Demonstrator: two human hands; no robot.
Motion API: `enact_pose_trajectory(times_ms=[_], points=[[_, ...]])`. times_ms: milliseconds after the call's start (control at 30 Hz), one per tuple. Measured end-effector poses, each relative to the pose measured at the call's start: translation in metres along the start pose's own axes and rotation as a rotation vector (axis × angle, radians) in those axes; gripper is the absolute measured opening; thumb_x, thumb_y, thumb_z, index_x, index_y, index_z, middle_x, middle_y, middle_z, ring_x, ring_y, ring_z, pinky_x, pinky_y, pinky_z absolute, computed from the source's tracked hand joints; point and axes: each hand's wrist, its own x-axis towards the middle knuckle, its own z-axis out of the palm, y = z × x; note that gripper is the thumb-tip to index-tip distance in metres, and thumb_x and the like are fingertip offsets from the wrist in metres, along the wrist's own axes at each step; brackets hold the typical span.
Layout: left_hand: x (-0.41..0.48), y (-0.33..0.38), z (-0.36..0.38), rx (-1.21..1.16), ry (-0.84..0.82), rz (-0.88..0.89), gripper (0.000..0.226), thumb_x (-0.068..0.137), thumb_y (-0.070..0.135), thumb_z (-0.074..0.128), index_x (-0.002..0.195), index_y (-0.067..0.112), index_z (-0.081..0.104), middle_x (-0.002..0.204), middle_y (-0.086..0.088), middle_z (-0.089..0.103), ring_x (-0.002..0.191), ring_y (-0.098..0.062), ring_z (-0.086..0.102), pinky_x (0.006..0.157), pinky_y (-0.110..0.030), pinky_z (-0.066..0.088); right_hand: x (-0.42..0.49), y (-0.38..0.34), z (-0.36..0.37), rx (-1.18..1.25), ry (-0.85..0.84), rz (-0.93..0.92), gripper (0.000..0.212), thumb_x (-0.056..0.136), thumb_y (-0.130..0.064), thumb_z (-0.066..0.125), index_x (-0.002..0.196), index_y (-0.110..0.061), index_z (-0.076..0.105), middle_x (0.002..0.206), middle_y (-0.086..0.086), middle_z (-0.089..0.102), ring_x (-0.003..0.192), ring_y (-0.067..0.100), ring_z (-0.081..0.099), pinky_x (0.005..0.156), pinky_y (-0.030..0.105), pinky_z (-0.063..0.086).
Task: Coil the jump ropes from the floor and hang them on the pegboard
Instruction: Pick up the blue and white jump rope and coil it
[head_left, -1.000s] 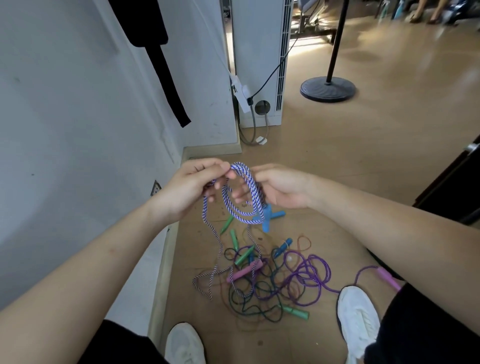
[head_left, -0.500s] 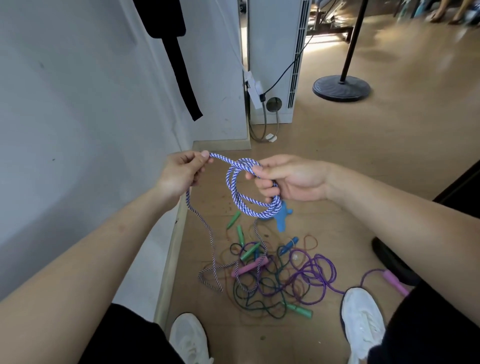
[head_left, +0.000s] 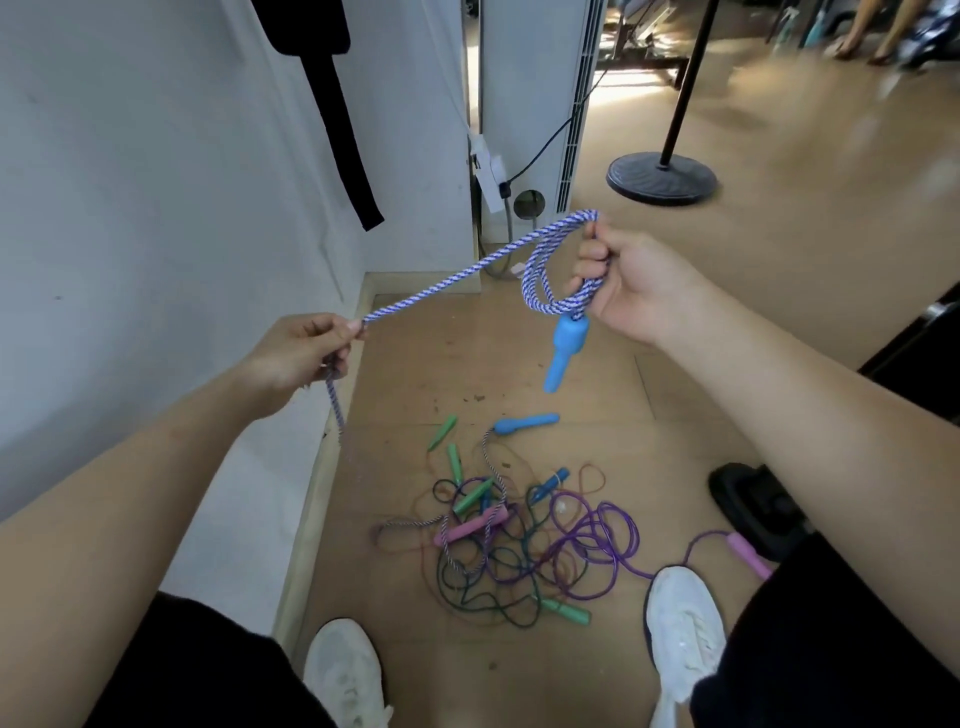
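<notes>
A blue-and-white braided jump rope (head_left: 467, 270) stretches taut between my hands. My right hand (head_left: 628, 280) grips a few coiled loops of it, and one blue handle (head_left: 563, 349) dangles below that fist. My left hand (head_left: 298, 353) pinches the rope lower left, near the wall. From there the rope drops to the floor, where its second blue handle (head_left: 524, 423) lies. A tangle of other jump ropes (head_left: 519, 545), purple and dark green with pink and green handles, lies on the floor between my feet. No pegboard is in view.
A white wall (head_left: 156, 208) runs along the left, with a black strap (head_left: 337, 114) hanging on it. Ahead stand a white unit (head_left: 530, 93) with cables and a round black stand base (head_left: 662, 179). My white shoes (head_left: 683, 623) flank the tangle. A dark object (head_left: 753, 512) sits at right.
My hands have moved apart: the right went up and right with the coil, the left down and left, pulling the rope taut. The dangling blue handle has lifted clear of the floor pile.
</notes>
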Motion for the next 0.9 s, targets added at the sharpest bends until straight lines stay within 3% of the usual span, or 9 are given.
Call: enact_pose_trajectory(times_ms=[133,333,400,600,733,900], points=[[0.0,-0.009,-0.016,0.053,0.009,-0.039,0.022,0.099,0.022,0.062,0.1,0.002,0.07,0.082,-0.016,0.049,0.073,-0.026,0.045,0.056,-0.018,0.052,0.006,-0.008,-0.006,0.107,0.181,-0.079,0.032,0.107,-0.021,0.033,0.076,-0.022,0.04,0.043,-0.009,0.034,0.035,0.008,0.029,0.051,0.023,0.033],[-0.002,-0.013,-0.027,0.121,0.115,-0.049,0.024,0.094,0.016,0.068,0.102,-0.006,0.069,0.08,-0.012,0.061,0.058,-0.017,0.048,0.062,-0.027,0.049,0.019,-0.018,-0.021,0.21,0.384,-0.099,0.033,0.106,-0.022,0.035,0.073,-0.021,0.04,0.041,-0.009,0.033,0.033,0.009,0.028,0.046,0.021,0.031],[-0.004,-0.01,-0.025,0.182,0.106,-0.036,0.021,0.093,0.017,0.07,0.099,-0.004,0.071,0.08,-0.012,0.064,0.052,-0.012,0.048,0.058,-0.023,0.047,0.02,-0.014,-0.021,0.165,0.42,-0.113,0.034,0.106,-0.02,0.036,0.073,-0.019,0.042,0.041,-0.008,0.033,0.035,0.01,0.029,0.046,0.023,0.033],[-0.008,0.016,-0.017,0.366,-0.009,0.063,0.019,0.092,0.027,0.071,0.086,0.009,0.074,0.066,0.001,0.065,0.063,-0.022,0.048,0.051,-0.024,0.041,0.014,0.0,-0.012,-0.018,0.232,-0.053,0.031,0.107,-0.022,0.039,0.077,-0.018,0.046,0.047,-0.007,0.041,0.04,0.01,0.037,0.052,0.024,0.036],[-0.02,0.033,-0.012,0.317,-0.157,0.122,0.028,0.088,0.036,0.073,0.085,0.008,0.073,0.068,-0.005,0.06,0.064,-0.024,0.041,0.058,-0.03,0.035,0.008,0.012,-0.004,-0.154,0.124,-0.072,0.028,0.107,-0.023,0.039,0.081,-0.016,0.048,0.054,-0.004,0.044,0.045,0.011,0.041,0.051,0.026,0.039],[-0.036,0.054,0.007,0.186,-0.22,0.195,0.057,0.063,0.07,0.077,0.082,0.017,0.073,0.065,0.002,0.06,0.058,-0.02,0.039,0.056,-0.029,0.033,-0.004,0.03,0.01,-0.418,-0.02,-0.116,0.024,0.106,-0.019,0.041,0.086,-0.011,0.052,0.066,0.004,0.052,0.053,0.016,0.051,0.055,0.031,0.046]])
